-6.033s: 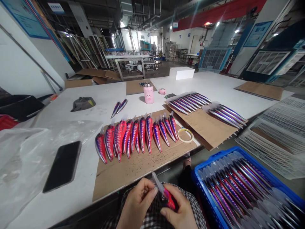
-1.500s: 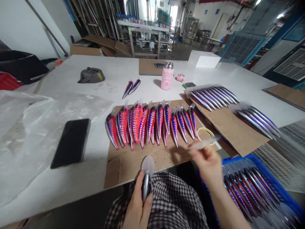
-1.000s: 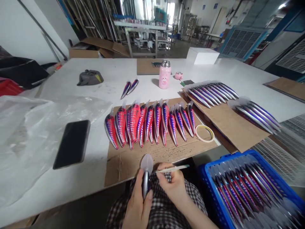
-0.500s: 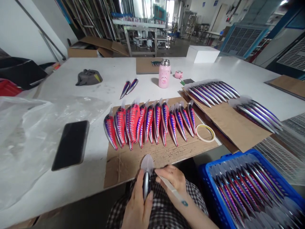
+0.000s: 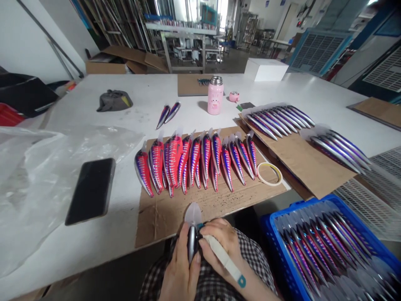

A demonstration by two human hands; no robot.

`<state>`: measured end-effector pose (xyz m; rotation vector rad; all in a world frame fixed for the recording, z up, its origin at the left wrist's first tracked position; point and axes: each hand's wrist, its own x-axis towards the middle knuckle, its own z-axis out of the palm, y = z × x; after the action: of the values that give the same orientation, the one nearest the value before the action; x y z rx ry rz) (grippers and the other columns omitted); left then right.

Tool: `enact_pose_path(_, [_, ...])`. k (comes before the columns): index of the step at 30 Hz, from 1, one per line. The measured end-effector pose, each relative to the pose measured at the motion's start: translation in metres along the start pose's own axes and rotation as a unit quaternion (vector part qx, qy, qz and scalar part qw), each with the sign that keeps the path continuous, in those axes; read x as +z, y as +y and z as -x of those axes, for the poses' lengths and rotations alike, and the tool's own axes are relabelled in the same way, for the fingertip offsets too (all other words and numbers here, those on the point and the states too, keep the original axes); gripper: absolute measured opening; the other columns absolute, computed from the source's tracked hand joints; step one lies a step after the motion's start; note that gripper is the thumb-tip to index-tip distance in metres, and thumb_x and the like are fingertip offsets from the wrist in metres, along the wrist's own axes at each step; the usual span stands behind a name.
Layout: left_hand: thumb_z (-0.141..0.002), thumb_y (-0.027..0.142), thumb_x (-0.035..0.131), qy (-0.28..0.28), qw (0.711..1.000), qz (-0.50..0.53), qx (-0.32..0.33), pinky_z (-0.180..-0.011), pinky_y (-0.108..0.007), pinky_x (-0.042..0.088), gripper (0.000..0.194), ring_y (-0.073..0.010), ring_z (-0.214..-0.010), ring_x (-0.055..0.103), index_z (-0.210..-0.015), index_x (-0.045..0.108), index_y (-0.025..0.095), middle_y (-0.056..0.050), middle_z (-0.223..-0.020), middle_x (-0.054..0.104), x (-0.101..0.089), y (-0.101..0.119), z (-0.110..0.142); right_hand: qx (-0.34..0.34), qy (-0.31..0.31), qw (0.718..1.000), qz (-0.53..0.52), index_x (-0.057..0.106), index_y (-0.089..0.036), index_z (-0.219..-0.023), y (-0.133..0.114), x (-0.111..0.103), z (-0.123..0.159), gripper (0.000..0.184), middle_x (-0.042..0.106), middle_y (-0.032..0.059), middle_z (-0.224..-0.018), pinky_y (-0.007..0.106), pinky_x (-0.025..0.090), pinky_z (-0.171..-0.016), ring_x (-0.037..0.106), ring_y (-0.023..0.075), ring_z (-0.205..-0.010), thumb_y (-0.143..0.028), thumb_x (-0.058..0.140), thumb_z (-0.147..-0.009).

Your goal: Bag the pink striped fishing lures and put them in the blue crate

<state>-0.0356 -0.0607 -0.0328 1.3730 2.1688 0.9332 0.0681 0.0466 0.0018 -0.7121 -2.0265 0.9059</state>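
Observation:
My left hand (image 5: 180,265) is closed around a fishing lure (image 5: 192,242), silver and dark, its clear rounded lip pointing away from me. Beside it, my right hand (image 5: 221,240) grips a slim white-handled tool (image 5: 227,261) with a teal end by the wrist. A bit of teal also shows at the lure's head, by my right fingertips. What the tool's working end looks like is hidden. Beyond my hands, a row of red, purple and silver lures (image 5: 196,156) lies on a cardboard sheet (image 5: 166,217).
A roll of tape (image 5: 270,174) sits at the cardboard's right. To the left are a phone (image 5: 90,190) and plastic sheeting (image 5: 31,184). A pink bottle (image 5: 215,96) stands farther back. More lures fill a blue basket (image 5: 267,238) at lower right and lie on brown cardboard (image 5: 313,169).
My right hand has moved slightly left, bringing the tool against the lure's head, and the handle has turned in its grip. The left hand keeps its hold. The view has shifted a little.

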Motion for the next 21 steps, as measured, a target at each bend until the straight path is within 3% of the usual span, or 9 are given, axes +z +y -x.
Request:
enact_pose_path(9, [-0.095,0.025,0.027,0.000,1.000,0.007,-0.018,-0.106,-0.043,0.037,0.050,-0.0241,-0.131,0.035,-0.143,0.016,0.014,-0.016,-0.145,0.032,-0.0015,0.0047,-0.0002,-0.017,-0.051,0.998,0.043,0.057,-0.022,-0.062,-0.0016,-0.0006,-0.0013,0.016,0.062,-0.0007,-0.054,0.032,0.044,-0.063,0.057,0.0160,-0.056,-0.022,0.049,-0.076])
enact_pose_path(15, [-0.095,0.029,0.027,-0.010,1.000,0.009,-0.027,-0.107,-0.043,0.034,0.050,-0.0239,-0.131,0.036,-0.142,0.019,0.013,-0.015,-0.145,0.034,-0.0029,0.0050,-0.0002,0.040,-0.003,0.999,-0.037,0.063,-0.022,-0.078,0.0029,-0.0022,0.0034,0.011,0.067,0.0018,-0.068,0.031,0.046,-0.066,0.061,0.0173,-0.066,-0.025,0.052,-0.079])
enact_pose_path(21, [-0.095,0.029,0.029,-0.006,0.998,0.038,-0.038,-0.107,-0.041,0.034,0.050,-0.0231,-0.131,0.035,-0.142,0.021,0.015,-0.012,-0.146,0.034,-0.0027,0.0037,-0.0008,0.003,-0.053,0.999,0.013,0.063,-0.023,-0.078,0.0018,-0.0055,-0.0002,0.011,0.070,0.0017,-0.071,0.033,0.046,-0.070,0.061,0.0180,-0.069,-0.024,0.053,-0.078])
